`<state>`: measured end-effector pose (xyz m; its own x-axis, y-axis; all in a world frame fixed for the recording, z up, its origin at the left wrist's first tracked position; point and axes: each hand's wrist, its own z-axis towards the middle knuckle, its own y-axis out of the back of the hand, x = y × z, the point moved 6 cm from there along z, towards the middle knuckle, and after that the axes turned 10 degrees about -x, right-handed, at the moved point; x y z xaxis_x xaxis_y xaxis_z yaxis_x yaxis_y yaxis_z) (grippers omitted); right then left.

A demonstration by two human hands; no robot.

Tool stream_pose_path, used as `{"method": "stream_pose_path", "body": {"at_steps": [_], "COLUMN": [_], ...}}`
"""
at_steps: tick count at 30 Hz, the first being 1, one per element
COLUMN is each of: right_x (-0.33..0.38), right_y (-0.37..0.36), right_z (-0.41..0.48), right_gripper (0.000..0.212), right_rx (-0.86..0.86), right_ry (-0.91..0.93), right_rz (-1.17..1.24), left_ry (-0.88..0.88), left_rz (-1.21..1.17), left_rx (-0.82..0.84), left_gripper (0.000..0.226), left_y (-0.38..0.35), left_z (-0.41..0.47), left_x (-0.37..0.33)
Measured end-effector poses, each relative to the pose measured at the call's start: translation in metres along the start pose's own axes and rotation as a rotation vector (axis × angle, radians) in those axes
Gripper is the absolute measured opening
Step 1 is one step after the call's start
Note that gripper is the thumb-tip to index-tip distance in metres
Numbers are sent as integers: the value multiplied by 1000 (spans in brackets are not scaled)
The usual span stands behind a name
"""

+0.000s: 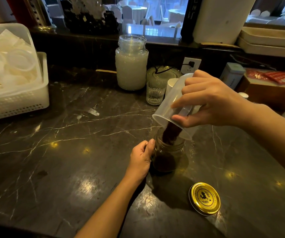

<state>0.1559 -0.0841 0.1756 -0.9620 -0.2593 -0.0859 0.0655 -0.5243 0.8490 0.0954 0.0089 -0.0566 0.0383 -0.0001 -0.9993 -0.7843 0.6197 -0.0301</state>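
A small glass jar (170,154) stands on the dark marble counter (69,152), partly filled with a dark brown substance. My left hand (141,159) grips the jar's left side. My right hand (212,103) holds a translucent plastic cup (169,109) tipped mouth-down over the jar. A dark brown stream (171,133) runs from the cup's rim into the jar's mouth. The jar's gold lid (205,198) lies on the counter to the front right.
A tall open jar of white grains (131,66) stands at the back. A ribbed drinking glass (154,93) and a round glass lid (162,73) sit beside it. A white basket of plastic lids (16,98) is at the left. Boxes and red packets (276,78) crowd the right.
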Motion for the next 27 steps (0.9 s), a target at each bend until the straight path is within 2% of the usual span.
{"method": "stream_pose_path", "body": {"at_steps": [12, 20, 24, 27], "right_x": [-2, 7, 7, 11], "right_y": [1, 0, 2, 1], "right_z": [-5, -9, -10, -11], "right_gripper": [29, 30, 29, 29], "right_rx": [-60, -46, -46, -56], "right_ry": [25, 115, 125, 157], "right_rz": [34, -64, -71, -107], "left_ry": [-9, -17, -12, -14], "left_rz": [-29, -11, -2, -7], "left_rx": [-1, 0, -6, -4], "left_gripper": [69, 74, 66, 74], "left_y": [-2, -2, -2, -2], "left_z": [0, 0, 1, 1], "left_x": [0, 0, 2, 2]}}
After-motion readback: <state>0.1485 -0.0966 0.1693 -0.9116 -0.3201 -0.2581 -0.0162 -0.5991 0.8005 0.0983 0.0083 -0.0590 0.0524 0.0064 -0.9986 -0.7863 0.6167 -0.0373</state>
